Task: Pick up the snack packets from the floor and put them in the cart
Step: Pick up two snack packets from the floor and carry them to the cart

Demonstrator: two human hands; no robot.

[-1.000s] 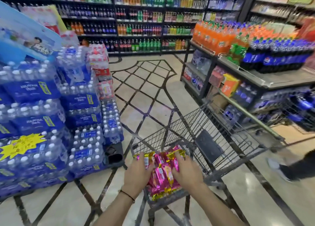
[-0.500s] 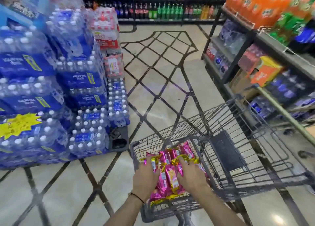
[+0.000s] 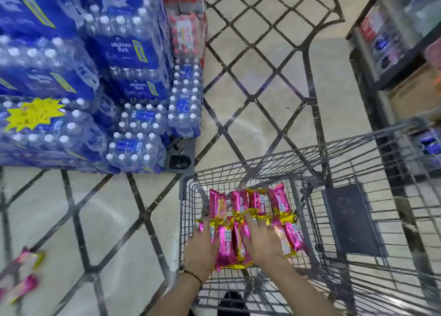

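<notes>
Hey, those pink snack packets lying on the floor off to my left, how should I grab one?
Come straight down on the nearer pink packet and pinch across its narrow width at mid-length. It looks long, slim and flat on the floor, so its long edges probably offer the best hold. Blur hides finer detail.

**A:** anyone make out any writing from here?

**B:** barely. The blue labels on the water packs (image 3: 121, 51) left of the cart (image 3: 358, 146) look like "Aquafina", but they're smeared. The yellow starburst sticker (image 3: 33, 114) further left is just blur. Print on the snack packets (image 3: 238, 201) inside the cart is too small to read.
</notes>
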